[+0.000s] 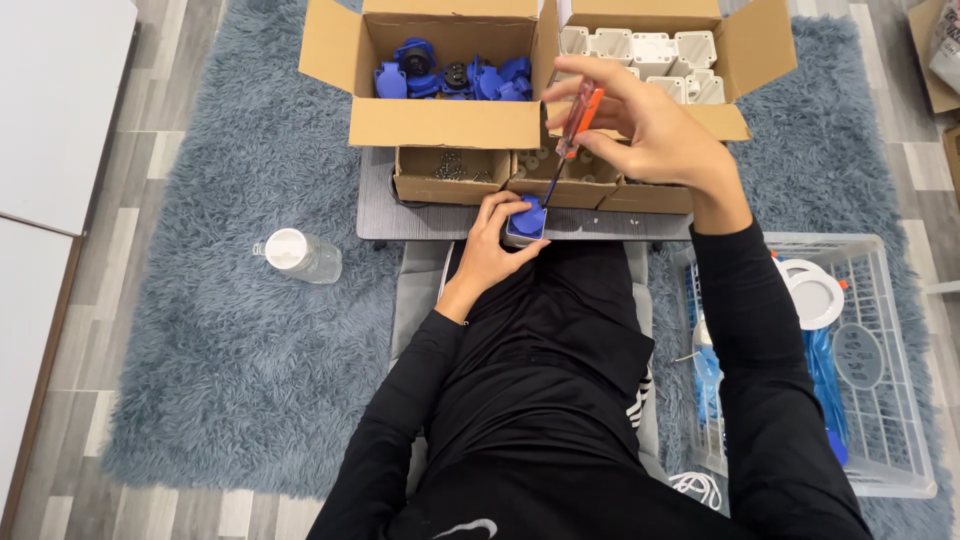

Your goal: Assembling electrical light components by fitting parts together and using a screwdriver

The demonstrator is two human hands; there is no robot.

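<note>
A shaggy blue-grey pile rug (230, 330) spreads far out to the left of the left hand (495, 245) and shows again beyond the right hand (660, 130). Around the rug lies a grey wood-look plank floor (170, 120), seen well left of the left hand and at the far right edge. A flat white furniture panel (50, 120) stands furthest left. Just beyond the left hand sits a low dark grey table top (420, 220). The light is soft and even.
</note>
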